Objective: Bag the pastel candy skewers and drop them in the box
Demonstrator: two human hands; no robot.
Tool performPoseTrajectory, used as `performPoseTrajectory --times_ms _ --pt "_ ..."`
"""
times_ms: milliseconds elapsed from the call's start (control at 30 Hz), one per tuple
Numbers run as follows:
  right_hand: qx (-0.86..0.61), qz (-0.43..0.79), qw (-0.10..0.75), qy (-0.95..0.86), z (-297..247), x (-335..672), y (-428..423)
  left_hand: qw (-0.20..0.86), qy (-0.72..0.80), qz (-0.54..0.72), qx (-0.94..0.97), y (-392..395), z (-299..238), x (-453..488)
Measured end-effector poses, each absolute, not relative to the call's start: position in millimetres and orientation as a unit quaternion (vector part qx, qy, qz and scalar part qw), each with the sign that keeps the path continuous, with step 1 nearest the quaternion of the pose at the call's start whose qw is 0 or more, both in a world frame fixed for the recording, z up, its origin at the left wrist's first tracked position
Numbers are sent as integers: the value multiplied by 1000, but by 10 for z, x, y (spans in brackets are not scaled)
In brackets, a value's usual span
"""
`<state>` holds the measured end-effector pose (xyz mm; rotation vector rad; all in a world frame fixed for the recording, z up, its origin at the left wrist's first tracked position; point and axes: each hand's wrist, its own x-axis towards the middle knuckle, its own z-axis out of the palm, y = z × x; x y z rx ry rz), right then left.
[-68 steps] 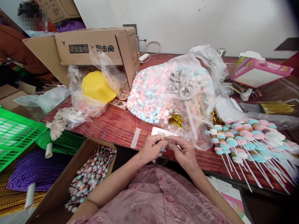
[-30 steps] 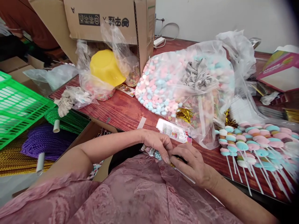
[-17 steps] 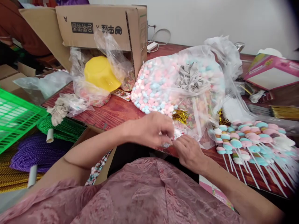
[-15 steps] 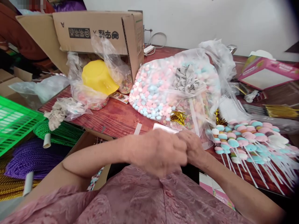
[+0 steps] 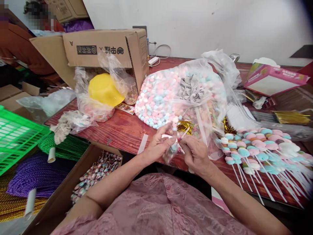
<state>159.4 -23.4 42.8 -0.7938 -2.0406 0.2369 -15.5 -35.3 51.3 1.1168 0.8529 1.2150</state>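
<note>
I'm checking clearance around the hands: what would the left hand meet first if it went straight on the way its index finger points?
The left hand would probably meet the near edge of the clear bag of pastel candies first, though depth there is hard to judge.

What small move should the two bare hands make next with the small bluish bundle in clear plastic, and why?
Perhaps hold the small bluish bundle in clear plastic steady and check its wrapping: the bare left hand holds it, the curled right hand is close beside, and blur hides whether the plastic is closed.
</note>
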Motion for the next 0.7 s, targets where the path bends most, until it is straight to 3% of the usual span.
performPoseTrajectory --times_ms 100,267,367,500,700 --pt "-313 84 477 -817 438 1587 -222 685 336 477 436 -434 419 -115" --pt "-364 190 497 -765 393 1588 -280 738 310 459 386 -448 424 -160" --pt "-352 194 504 -764 371 1586 -327 783 293 449 313 -385 451 -223" --pt "-301 172 479 -806 344 1533 -440 770 291 491 285 -312 524 -247" --pt "-395 243 486 -741 208 1461 -495 722 303 507 360 -357 569 -179"
